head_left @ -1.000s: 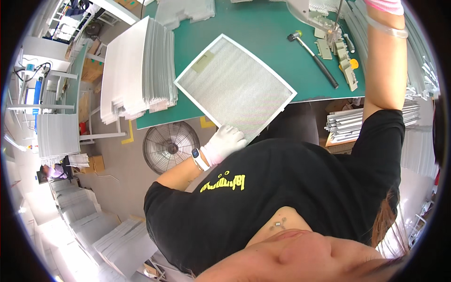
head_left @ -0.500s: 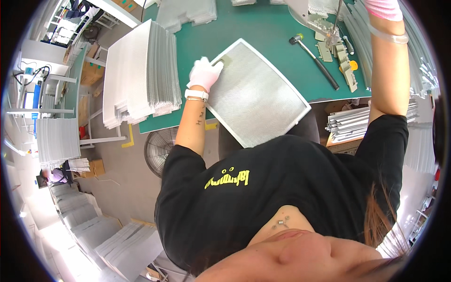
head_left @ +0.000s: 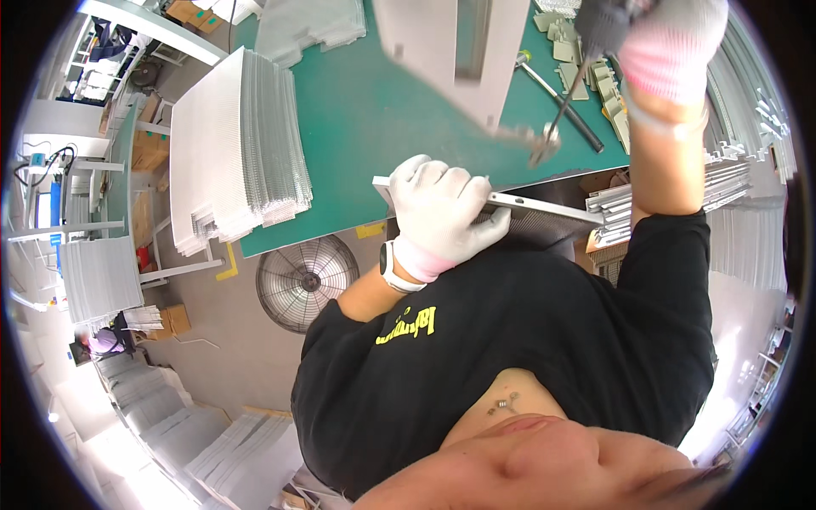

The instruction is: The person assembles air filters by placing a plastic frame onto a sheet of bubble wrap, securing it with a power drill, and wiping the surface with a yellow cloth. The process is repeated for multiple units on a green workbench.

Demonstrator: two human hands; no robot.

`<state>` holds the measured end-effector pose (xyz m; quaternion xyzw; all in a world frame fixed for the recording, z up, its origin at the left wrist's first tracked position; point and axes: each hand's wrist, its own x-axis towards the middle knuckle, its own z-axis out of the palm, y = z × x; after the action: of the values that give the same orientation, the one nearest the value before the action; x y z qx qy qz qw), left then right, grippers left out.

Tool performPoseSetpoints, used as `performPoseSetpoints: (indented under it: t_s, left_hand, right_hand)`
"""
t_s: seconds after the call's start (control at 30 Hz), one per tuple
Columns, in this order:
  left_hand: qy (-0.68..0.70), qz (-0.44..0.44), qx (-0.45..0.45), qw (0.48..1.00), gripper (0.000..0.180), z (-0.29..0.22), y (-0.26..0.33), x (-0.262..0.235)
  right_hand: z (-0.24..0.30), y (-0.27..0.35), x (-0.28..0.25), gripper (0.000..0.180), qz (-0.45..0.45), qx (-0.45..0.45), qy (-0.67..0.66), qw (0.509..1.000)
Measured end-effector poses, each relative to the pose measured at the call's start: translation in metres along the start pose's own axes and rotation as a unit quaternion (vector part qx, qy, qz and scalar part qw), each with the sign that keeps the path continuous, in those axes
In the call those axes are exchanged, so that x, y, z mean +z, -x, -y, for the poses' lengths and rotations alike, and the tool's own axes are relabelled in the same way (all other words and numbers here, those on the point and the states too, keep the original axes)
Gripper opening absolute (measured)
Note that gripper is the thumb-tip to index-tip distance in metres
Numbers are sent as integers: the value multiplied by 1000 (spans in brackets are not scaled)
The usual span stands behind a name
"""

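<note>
My left hand (head_left: 442,212), in a white and pink glove, is closed over the upper edge of a white-framed mesh panel (head_left: 552,210). The panel stands tilted on edge close to my body, with most of its mesh hidden. High on the right, my gloved right hand (head_left: 671,51) grips a dark power screwdriver (head_left: 605,25) with a long thin shaft. The shaft slants down to a small metal tip piece (head_left: 544,146) above the panel. Beside it hangs a pale slotted metal part (head_left: 455,51); how it joins the tool is unclear.
A green table (head_left: 357,110) carries a tall stack of mesh sheets (head_left: 234,149) on the left. A hammer (head_left: 561,102) and several beige plastic parts (head_left: 608,93) lie at the right. Metal strips (head_left: 671,208) are stacked beyond the table edge; a floor fan (head_left: 308,280) stands below.
The panel has gone from lying on the table to standing tilted by my body. My right hand has come nearer, and the slotted part now hangs over the table's middle.
</note>
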<state>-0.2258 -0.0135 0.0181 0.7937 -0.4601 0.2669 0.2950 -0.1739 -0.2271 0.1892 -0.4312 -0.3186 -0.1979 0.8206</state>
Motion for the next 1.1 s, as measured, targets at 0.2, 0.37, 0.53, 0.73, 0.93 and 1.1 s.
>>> performPoseSetpoints:
  t_s: [0.2,0.37,0.53,0.73,0.93,1.1]
  left_hand:
    - [13,8,-17,1000,29,-8,6,-13]
    - [25,14,-12,1000,29,-4,8,-11]
    - [29,15,-7,999,29,0,10,-8]
    - [44,41,-4,998,31,5,5,-10]
    - [113,45,-16,992,28,3,8,1]
    - [206,61,-19,976,35,-1,8,11]
  right_hand:
    - [-26,42,7,36,-18,2,-89,996]
    - [-49,34,16,38,15,19,-386,922]
    - [-26,40,18,43,-43,6,-49,998]
    - [-20,36,41,56,-43,9,-23,999]
    - [-31,74,-12,50,86,110,-107,984]
    - [-50,83,7,65,46,101,-51,993]
